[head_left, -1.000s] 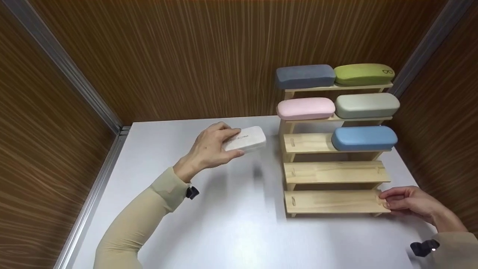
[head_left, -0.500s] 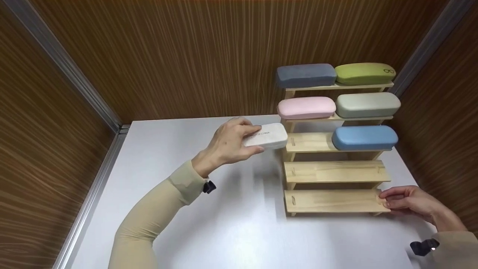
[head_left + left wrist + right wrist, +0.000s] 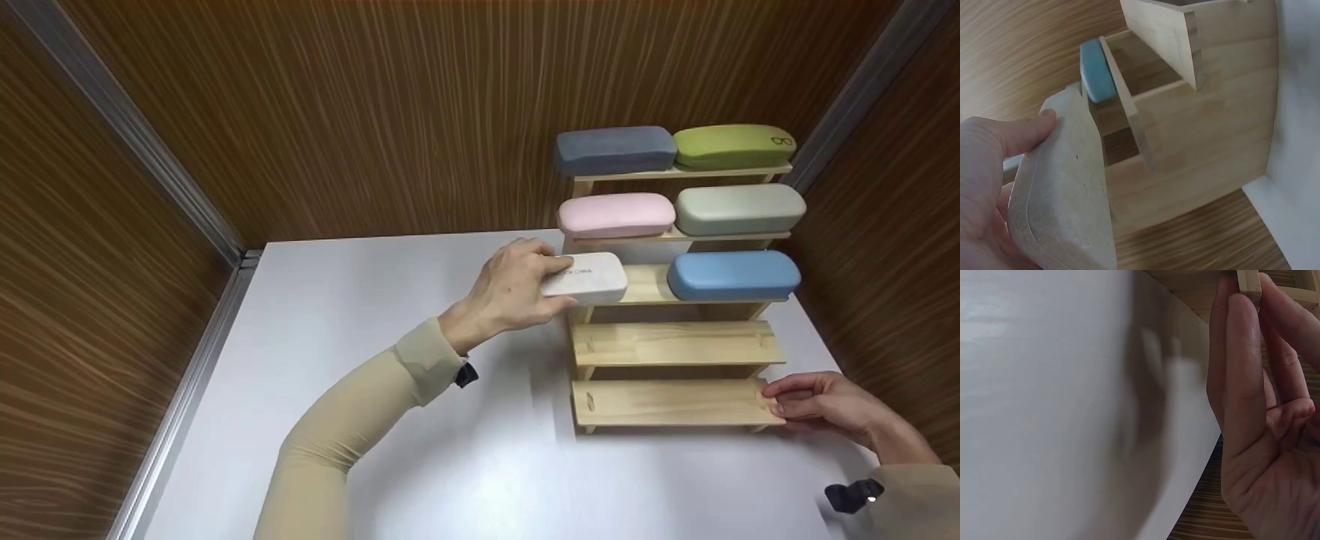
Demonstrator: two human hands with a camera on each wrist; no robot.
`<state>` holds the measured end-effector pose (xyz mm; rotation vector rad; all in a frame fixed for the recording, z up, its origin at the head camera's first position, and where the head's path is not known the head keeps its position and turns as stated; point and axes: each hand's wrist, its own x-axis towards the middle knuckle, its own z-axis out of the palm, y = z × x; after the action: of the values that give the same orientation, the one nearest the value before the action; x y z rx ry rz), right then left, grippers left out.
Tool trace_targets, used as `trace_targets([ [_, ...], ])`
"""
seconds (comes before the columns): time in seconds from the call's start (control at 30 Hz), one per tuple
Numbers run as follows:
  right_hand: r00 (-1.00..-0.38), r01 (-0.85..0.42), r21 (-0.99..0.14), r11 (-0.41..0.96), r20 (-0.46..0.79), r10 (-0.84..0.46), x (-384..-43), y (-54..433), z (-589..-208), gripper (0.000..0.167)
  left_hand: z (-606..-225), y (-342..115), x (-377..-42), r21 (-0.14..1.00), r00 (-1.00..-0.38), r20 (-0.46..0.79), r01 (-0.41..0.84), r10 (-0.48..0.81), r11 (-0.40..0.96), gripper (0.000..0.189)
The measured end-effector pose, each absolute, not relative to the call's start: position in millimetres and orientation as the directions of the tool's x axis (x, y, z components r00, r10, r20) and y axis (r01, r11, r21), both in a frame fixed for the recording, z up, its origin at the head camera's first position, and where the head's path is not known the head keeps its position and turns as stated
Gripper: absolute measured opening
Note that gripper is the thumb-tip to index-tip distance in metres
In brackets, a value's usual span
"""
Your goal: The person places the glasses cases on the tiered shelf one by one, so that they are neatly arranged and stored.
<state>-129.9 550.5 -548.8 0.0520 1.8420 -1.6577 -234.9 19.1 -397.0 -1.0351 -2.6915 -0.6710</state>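
My left hand (image 3: 517,289) grips a white glasses case (image 3: 589,277) with dark lettering between thumb and fingers. The case is at the left end of the third shelf from the top; whether it touches the wood I cannot tell. In the left wrist view, the thumb lies along the near edge of the white case (image 3: 1069,185). My right hand (image 3: 840,409) pinches the right end of the lowest shelf of the wooden stepped rack (image 3: 675,405). From the right wrist view, fingers and thumb of the right hand (image 3: 1264,399) close on the board's end.
A blue case (image 3: 733,276) sits on the third shelf's right half. Above are a pink case (image 3: 616,216), a pale green case (image 3: 740,211), a dark blue case (image 3: 616,150) and a lime case (image 3: 733,148). Wood-grain walls (image 3: 375,112) surround the white table (image 3: 450,465).
My left hand has carried the white glasses case rightward, from over the table to the left part of the third shelf. The right hand stays at the lowest shelf's end.
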Motion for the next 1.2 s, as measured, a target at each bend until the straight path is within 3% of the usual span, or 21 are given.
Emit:
trace_targets([
  [0.5,-0.786,0.443,-0.872,0.207,-0.489,-0.378,-131,551,-549,0.039,-414,64,-243,0.207,-0.710,0.350,0.695,0.611,0.689,0.045],
  [1.2,-0.785,0.430,-0.875,0.224,-0.484,-0.386,-130,550,-547,0.039,-441,91,-251,0.179,-0.674,0.408,0.720,0.616,0.670,0.050],
])
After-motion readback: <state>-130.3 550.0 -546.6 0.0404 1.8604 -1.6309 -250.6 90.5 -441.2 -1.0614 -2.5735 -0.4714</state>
